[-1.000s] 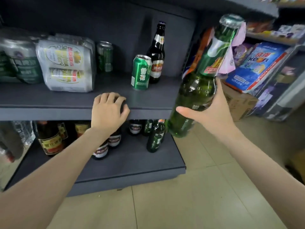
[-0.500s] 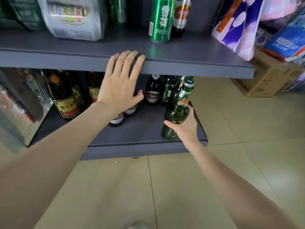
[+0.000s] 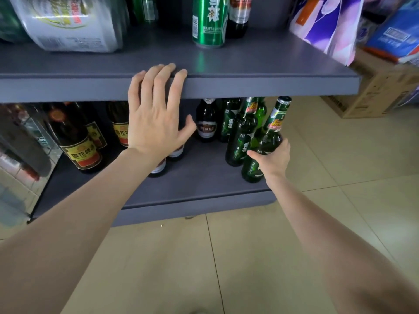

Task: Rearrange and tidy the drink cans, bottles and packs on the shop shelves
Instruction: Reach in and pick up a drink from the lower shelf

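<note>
The right hand grips the green bottle with its fingers around the body, right of centre in the frame, on the lower shelf. Best to set it upright beside the other green bottles, then release slowly. The glass is dark green, with a red neck label. The left hand rests with straight fingers on the upper shelf edge.

1. Even, soft indoor light; the floor is bright and the space under the upper shelf sits in shade.
2. A green can throws a faint green reflection on that shelf.
3. Wide-angle bending curves the edges.
4. The wrapped pack at top left looks smeared and glary.
</note>
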A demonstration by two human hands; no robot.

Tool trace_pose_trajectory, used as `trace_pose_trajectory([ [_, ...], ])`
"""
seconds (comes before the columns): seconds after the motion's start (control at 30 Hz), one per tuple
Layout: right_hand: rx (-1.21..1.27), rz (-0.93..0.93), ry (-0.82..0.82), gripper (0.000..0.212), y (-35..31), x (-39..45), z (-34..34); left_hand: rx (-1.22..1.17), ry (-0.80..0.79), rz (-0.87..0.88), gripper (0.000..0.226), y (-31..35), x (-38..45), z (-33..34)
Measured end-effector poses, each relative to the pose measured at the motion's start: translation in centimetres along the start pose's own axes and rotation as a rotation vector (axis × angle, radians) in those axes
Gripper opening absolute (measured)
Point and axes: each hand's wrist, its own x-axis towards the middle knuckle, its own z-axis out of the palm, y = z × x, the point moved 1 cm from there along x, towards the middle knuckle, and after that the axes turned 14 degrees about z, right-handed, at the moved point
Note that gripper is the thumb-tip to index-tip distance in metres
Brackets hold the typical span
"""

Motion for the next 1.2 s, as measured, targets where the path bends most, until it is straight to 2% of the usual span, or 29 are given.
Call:
trace_pose_trajectory([
  [0.23, 0.001, -0.021, -0.005, 0.075, -0.1, 2.2, 0.2, 0.019, 0.072, -0.005, 0.057, -0.1, -0.1, 0.7],
  [0.5, 0.025, -0.019, 0.072, 0.078, 0.3, 2.5, 1.9, 0.030, 0.102, -0.004, 0.056, -0.1, -0.1, 1.0],
  [0.73, 0.041, 0.060, -0.004, 0.083, 0.6, -0.8, 1.0, 0.022, 0.068, 0.011, 0.057, -0.3, 0.0, 0.6],
  [0.87, 0.204, -0.187, 0.010, 0.064, -1.7, -6.6, -3.3, -0.089, 0.017, -0.004, 0.060, -0.5, 0.3, -0.9],
  [1.0, 0.298, -0.540, 0.078, 0.058, -9.5, -9.8, -8.3, -0.256, 0.012, -0.028, 0.045, -1.8, 1.7, -2.9],
  [1.13, 0.175, -0.620, -0.141, 0.051, -17.2, -8.0, -7.8, -0.278, -0.059, 0.007, 0.043, -5.2, 4.3, -3.2],
  [1.2, 0.098, -0.585, -0.242, 0.058, -19.6, -6.5, -6.2, -0.251, -0.115, 0.005, 0.048, -6.9, 5.0, -2.6],
])
